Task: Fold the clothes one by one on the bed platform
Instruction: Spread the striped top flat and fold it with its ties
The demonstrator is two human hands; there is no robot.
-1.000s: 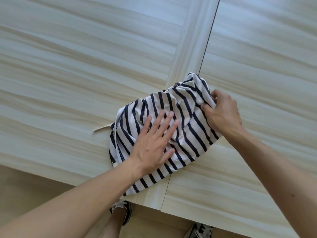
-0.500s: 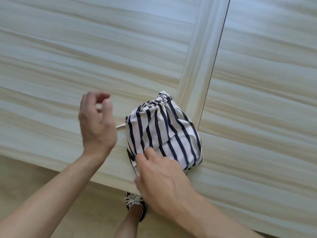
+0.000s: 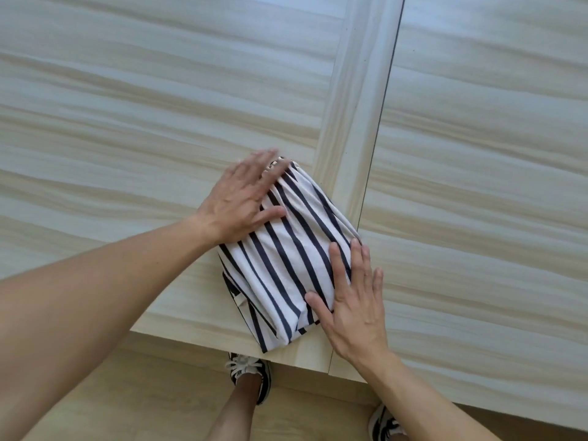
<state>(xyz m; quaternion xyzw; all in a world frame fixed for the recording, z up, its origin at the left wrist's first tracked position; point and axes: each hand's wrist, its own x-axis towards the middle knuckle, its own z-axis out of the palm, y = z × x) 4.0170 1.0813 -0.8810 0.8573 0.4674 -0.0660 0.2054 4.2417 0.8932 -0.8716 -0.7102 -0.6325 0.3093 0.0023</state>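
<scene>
A white garment with dark navy stripes (image 3: 291,253) lies folded into a compact bundle near the front edge of the pale wooden bed platform (image 3: 127,122). My left hand (image 3: 245,198) lies flat on the bundle's upper left part, fingers straight and a little blurred. My right hand (image 3: 353,294) presses flat on its lower right corner, fingers spread and pointing away from me. Neither hand grips the cloth.
A raised wooden slat (image 3: 356,106) and a dark seam run away from me just right of the bundle. The platform's front edge (image 3: 197,337) is close below it. Under the edge, wooden floor and my two sneakered feet (image 3: 248,377) show.
The garment went from a wide spread to a tight folded bundle. My left hand, lifted off half a second ago, now lies flat on it; my right hand shifted to the bundle's right corner.
</scene>
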